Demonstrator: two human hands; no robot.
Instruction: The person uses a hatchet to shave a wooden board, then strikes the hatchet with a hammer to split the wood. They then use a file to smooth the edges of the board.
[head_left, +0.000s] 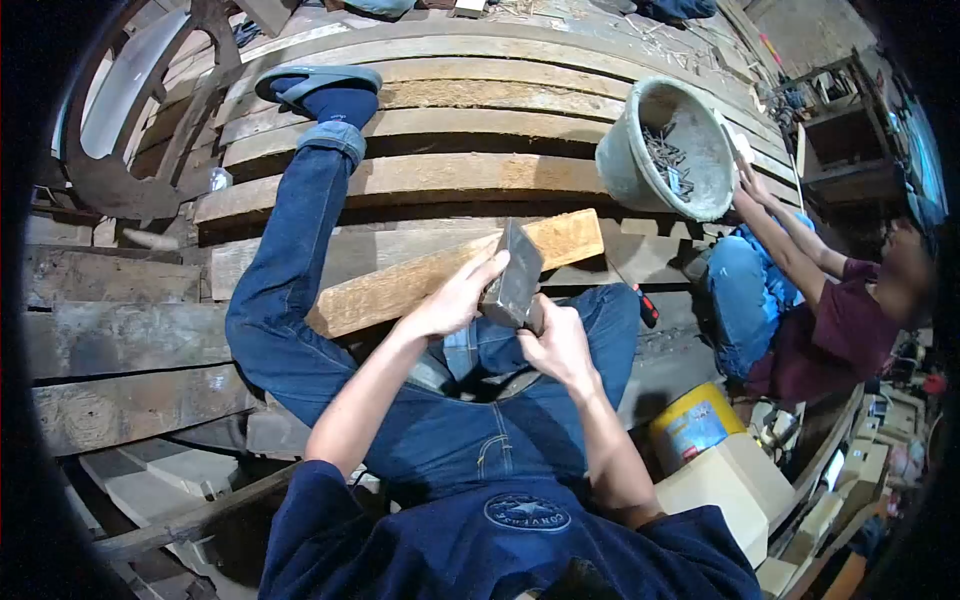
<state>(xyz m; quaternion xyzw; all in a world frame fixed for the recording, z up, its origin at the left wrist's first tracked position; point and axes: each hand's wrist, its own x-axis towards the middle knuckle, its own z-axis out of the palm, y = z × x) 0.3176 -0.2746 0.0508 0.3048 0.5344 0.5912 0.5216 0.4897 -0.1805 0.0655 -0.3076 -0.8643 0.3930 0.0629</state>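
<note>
Navy tee, short sleeves, oval CONVERSE star logo. Blue jeans, pale fly stitching, turned-up cuff. Dark sock, grey-blue sandal. Left hand, right hand bare.

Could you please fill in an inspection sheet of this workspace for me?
Surface: wooden planks, rough, with dark gaps between them.
Job's things: hammer in hand; timber block lying slantwise, partly hidden.
Clutter: tilted grey bucket holding nail-like metal pieces; red-and-black-handled tool, probably a screwdriver, lying to the right; yellow bucket.
Hands: right hand closed round the hammer; left hand at the hammer's head, its hold unclear.
Cables: none clearly made out.
Surroundings: co-worker in a maroon top seated on the right, hand by the grey bucket's rim.
</note>
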